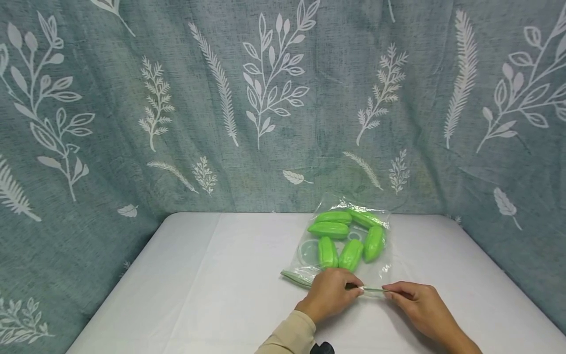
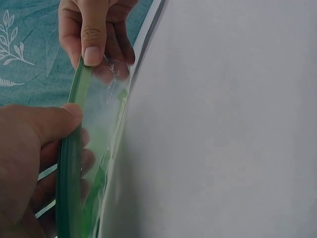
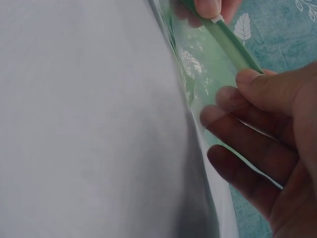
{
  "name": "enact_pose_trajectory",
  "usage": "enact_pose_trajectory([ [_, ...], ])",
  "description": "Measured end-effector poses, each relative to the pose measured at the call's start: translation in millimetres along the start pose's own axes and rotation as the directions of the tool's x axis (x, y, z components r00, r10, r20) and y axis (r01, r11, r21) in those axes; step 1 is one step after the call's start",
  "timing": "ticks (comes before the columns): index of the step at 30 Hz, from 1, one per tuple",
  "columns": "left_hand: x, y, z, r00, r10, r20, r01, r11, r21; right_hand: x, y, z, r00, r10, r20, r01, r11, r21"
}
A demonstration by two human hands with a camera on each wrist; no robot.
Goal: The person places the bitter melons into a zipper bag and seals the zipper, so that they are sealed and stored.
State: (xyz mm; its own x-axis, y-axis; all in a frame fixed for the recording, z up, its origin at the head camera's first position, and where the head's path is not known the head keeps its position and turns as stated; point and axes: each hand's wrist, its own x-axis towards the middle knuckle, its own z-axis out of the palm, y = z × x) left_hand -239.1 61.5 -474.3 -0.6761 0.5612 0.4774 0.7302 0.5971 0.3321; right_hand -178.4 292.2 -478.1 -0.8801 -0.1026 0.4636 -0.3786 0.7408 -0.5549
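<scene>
A clear zip bag (image 1: 300, 265) lies on the table with several bright green, ridged oblong pieces (image 1: 329, 230) inside. Its green zip edge (image 2: 74, 163) faces the person. My left hand (image 1: 333, 294) pinches this edge near its middle, thumb on top and fingers beneath. At the bag's right corner, my right hand (image 1: 420, 305) pinches the same edge between thumb and index finger, its other fingers (image 3: 252, 144) spread behind the clear plastic. A small white slider (image 3: 217, 19) sits on the zip by the left thumb, in the right wrist view.
The white table (image 1: 212, 285) extends left and right of the bag. Behind it hangs a blue-green curtain (image 1: 185, 123) with white leaf prints. A small black object (image 1: 323, 348) shows beside the left sleeve at the bottom edge.
</scene>
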Motion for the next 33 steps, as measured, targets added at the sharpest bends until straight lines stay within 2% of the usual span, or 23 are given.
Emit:
enact_pose_trajectory([
  [10, 1.7, -3.6, -1.3, 0.999, -0.023, 0.024, 0.022, 0.998, 0.06, -0.9, 1, -3, 0.999, 0.028, -0.015, -0.028, 1.0, 0.009],
  [15, 0.9, -3.1, -2.3, 0.998, -0.056, 0.032, 0.054, 0.995, 0.08, 0.2, 0, -5, 0.996, 0.087, -0.002, -0.087, 0.996, 0.026],
  [19, 0.5, -2.5, -2.5, 0.998, -0.061, 0.027, 0.058, 0.995, 0.084, 1.9, 0, -8, 0.99, 0.142, 0.018, -0.142, 0.989, 0.031],
  [23, 0.6, -1.6, -2.9, 0.998, -0.055, 0.023, 0.053, 0.995, 0.085, 2.2, 0, -9, 0.986, 0.163, 0.036, -0.165, 0.986, 0.04],
  [27, 0.5, -0.1, -4.4, 0.999, -0.041, 0.016, 0.04, 0.995, 0.09, 0.7, -1, -5, 0.99, 0.133, 0.051, -0.136, 0.988, 0.075],
  [33, -1.1, -0.2, -6.7, 1.0, -0.025, 0.005, 0.024, 0.996, 0.086, -0.6, -2, 2, 1.0, 0.023, 0.021, -0.025, 0.995, 0.092],
])
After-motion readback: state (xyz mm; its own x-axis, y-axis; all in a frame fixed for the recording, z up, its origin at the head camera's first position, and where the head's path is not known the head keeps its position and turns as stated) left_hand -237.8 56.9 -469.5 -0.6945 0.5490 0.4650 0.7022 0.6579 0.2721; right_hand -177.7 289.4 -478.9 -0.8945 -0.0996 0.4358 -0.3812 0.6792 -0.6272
